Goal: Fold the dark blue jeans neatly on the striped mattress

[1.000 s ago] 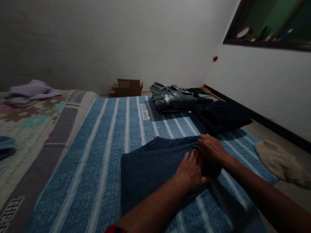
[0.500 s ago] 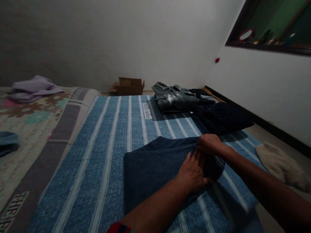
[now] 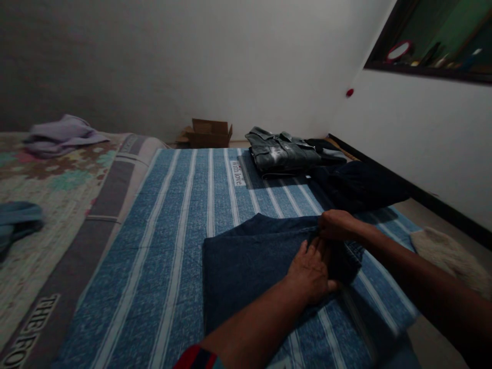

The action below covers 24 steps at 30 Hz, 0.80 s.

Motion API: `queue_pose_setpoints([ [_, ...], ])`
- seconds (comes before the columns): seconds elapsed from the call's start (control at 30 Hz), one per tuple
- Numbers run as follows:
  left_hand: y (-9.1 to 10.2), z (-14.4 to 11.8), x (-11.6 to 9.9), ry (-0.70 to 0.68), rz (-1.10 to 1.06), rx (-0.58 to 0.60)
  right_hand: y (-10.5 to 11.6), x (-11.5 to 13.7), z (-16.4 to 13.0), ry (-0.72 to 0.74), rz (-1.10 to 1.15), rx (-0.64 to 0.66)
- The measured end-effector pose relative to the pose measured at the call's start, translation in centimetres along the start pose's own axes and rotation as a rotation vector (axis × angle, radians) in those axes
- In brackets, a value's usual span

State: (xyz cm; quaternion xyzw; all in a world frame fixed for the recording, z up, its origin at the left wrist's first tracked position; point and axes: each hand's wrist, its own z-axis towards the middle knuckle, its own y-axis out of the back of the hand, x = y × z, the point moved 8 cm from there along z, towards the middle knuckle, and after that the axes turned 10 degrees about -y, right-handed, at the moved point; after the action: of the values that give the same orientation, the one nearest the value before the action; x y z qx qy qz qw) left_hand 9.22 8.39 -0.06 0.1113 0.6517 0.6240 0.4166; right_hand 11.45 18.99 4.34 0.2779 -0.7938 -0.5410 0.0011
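Observation:
Folded dark blue jeans (image 3: 246, 271) lie on the blue striped bed cover (image 3: 154, 266) in front of me. My left hand (image 3: 310, 271) rests flat on them toward their right end, fingers stretched out and the thumb pointing right. Just beyond its fingertips, my right hand (image 3: 336, 224) is closed on the far upper edge of the jeans, its fingers curled around the cloth. The part of the fabric under both hands is hidden. Light stitching shows at the right end of the jeans.
A folded grey denim jacket (image 3: 282, 154) and a dark folded garment (image 3: 357, 187) lie at the far right. Behind the bed stands an open cardboard box (image 3: 209, 134). A lilac cloth (image 3: 63, 136) and a blue-grey cloth (image 3: 17, 220) lie at left; a beige fluffy item (image 3: 448, 256) at right.
The view has turned slightly left, so everything appears a little further right. Both hands keep about the same place on the jeans, the right one still gripping the edge.

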Motion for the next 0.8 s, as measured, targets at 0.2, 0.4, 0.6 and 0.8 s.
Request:
queue_pose_setpoints([
  [0.2, 0.1, 0.0, 0.0, 0.01, 0.012, 0.0, 0.2, -0.2, -0.6, 0.046, 0.057, -0.041],
  [0.4, 0.2, -0.1, -0.1, 0.002, 0.046, -0.004, 0.1, -0.5, -1.2, 0.058, 0.113, -0.104],
  [0.6, 0.2, -0.1, -0.1, -0.006, 0.054, -0.024, 0.0, -0.4, -0.9, 0.054, 0.106, -0.124],
  [0.8, 0.4, -0.1, -0.1, 0.003, 0.054, -0.026, -0.2, -0.5, -1.0, 0.049, 0.107, -0.15],
])
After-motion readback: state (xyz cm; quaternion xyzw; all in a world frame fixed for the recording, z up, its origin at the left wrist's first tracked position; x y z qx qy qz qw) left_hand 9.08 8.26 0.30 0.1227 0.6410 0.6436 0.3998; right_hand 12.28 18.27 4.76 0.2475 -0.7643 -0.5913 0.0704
